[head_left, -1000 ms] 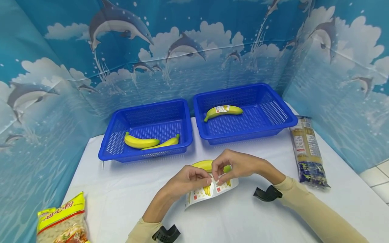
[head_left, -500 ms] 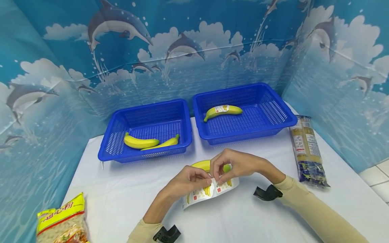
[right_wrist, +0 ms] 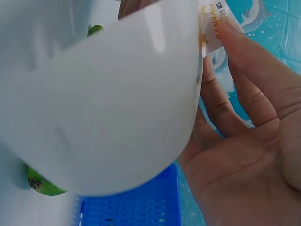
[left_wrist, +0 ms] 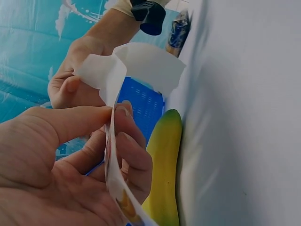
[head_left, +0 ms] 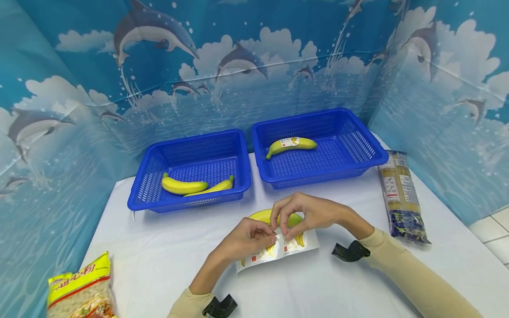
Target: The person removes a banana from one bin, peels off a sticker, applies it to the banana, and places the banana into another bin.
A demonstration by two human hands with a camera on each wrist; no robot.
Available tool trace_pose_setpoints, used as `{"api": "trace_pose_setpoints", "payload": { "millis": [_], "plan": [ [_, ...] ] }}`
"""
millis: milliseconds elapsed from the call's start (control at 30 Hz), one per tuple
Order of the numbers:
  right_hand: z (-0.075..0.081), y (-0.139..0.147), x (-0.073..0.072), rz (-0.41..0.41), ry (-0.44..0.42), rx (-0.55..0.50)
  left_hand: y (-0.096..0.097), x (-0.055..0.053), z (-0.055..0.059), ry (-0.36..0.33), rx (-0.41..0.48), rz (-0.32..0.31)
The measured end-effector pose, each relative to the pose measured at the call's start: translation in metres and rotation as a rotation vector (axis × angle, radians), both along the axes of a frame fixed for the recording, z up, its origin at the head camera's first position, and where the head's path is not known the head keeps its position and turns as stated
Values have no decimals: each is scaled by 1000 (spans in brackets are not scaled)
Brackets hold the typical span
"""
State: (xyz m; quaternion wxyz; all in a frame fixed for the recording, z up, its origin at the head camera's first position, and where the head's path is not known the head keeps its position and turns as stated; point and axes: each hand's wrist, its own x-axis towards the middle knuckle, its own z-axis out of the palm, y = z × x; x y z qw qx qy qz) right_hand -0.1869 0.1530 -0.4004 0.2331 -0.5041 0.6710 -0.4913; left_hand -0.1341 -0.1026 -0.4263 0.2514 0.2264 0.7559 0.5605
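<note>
In the head view my left hand (head_left: 240,243) pinches a sheet of banana stickers (head_left: 258,261) between thumb and index finger. My right hand (head_left: 312,214) pinches a banana sticker (right_wrist: 214,28) at the sheet's middle; the word BANANA shows by my thumb in the right wrist view. In the left wrist view the sheet's pale back (left_wrist: 150,63) is bent, with a flap lifted towards the right hand. Just behind both hands a yellow banana (head_left: 259,215) with a green end lies on the white table, partly hidden by the right hand's fingers.
The left blue basket (head_left: 187,205) holds two bananas (head_left: 183,187) without visible stickers. In the right blue basket (head_left: 318,179) lies one banana (head_left: 304,144) bearing a sticker. A yellow-topped food bag (head_left: 81,291) is at the front left, a clear packet (head_left: 401,198) at the right.
The right hand's fingers have shifted slightly left and up at the sticker. The sheet's right end has swung out further right, and its left end has slid a little left.
</note>
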Motion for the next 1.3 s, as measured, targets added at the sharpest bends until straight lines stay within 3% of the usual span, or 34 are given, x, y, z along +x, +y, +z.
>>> {"api": "trace_pose_setpoints", "payload": {
  "millis": [633, 1300],
  "plan": [
    [2, 2, -3, -47, -57, 7, 3, 1, -6, 100, -115, 53],
    [-1, 4, -3, -71, -101, -8, 7, 5, -9, 164, -197, 49]
  ]
}}
